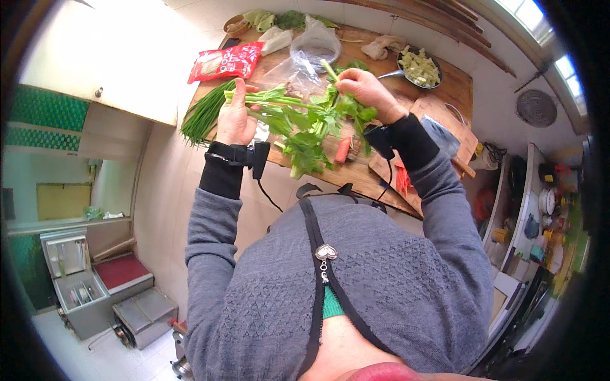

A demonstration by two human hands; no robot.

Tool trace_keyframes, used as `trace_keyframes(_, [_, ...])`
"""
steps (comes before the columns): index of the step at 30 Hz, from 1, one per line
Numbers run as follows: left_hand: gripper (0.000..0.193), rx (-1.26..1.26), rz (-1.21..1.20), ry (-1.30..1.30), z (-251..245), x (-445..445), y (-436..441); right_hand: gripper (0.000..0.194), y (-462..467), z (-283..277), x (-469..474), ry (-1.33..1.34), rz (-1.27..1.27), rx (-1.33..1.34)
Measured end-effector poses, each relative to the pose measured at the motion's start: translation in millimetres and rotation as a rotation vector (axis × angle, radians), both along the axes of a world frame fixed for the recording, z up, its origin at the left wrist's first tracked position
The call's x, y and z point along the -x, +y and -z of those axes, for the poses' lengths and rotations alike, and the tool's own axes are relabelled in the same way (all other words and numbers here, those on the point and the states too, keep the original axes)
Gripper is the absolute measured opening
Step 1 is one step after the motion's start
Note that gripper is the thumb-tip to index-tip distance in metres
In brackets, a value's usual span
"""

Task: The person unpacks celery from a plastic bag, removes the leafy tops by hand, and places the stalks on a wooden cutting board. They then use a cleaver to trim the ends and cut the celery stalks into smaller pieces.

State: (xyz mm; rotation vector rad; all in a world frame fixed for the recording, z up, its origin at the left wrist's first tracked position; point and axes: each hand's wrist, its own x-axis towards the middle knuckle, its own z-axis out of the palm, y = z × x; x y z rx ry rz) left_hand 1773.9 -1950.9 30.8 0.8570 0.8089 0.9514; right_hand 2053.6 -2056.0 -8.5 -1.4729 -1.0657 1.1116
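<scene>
My left hand (237, 114) grips a bunch of leafy celery stalks (281, 100) over the table's near left part, thumb pointing up. In my right hand (364, 90) is a celery stalk (330, 70), its pale end up and its leaves hanging below the fist. More celery leaves (305, 150) droop between the hands toward the near edge. Beside the left hand lies a bundle of green chives or similar thin stems (207, 114). A carrot piece (342, 150) rests below the right hand.
A cleaver (441, 135) lies on a wooden cutting board (426, 107) at the right, near shredded carrot (403, 180). Behind stand a pan of chopped pale vegetable (419, 69), a bowl covered with clear plastic (315, 45) and a red printed packet (226, 62).
</scene>
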Motion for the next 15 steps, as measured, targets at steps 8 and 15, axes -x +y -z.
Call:
trace_keyframes(8, [0.044,-0.02,-0.102,0.066,3.8,11.6,-13.8,0.021,9.5,-40.4,72.1,-0.027,-0.228,-0.26])
trace_keyframes(15, [0.033,-0.055,-0.075,0.042,6.2,11.4,-24.5,0.033,35.8,-32.6,124.5,-0.498,-0.192,-0.612])
